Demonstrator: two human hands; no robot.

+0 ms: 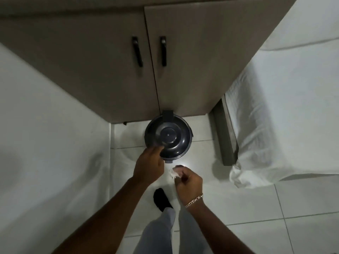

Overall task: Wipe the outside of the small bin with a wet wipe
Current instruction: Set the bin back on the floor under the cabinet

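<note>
The small round bin (168,136) is dark grey with a domed lid and stands on the white tiled floor against a cabinet. My left hand (149,162) reaches to the lid's near left edge, fingers curled and touching it. My right hand (187,180) hovers just in front of the bin, closed around a crumpled white wet wipe (175,174) that sticks out past the fingers. A gold bracelet sits on the right wrist.
A brown two-door cabinet (110,70) with black handles stands right behind the bin. A white wall (45,143) is on the left. A bed with a white sheet (284,116) lies to the right. My legs and a black sock (161,198) are below the hands.
</note>
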